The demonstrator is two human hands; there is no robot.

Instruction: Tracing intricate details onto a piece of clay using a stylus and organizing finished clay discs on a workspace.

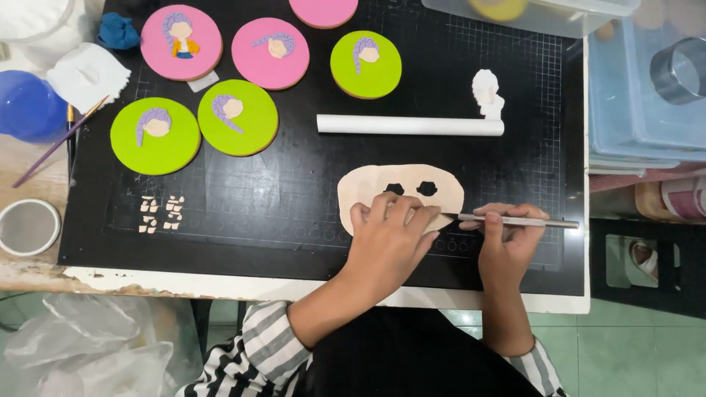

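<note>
A flat beige sheet of rolled paste (412,182) with two small holes cut out lies on the black cutting mat (294,191). My left hand (387,239) presses fingers down on the sheet's near edge. My right hand (507,242) grips a thin metal craft knife (515,220), its tip touching the sheet's right lower edge beside my left fingers. A white rolling pin (408,125) lies just beyond the sheet.
Several round pink and green discs (237,117) with purple-haired faces sit at the mat's far left. Small beige cut pieces (160,215) lie left. A white figure mould (487,93), paintbrush (59,143), blue bowl (29,106), sieve (28,226) and clear plastic boxes (647,88) surround the mat.
</note>
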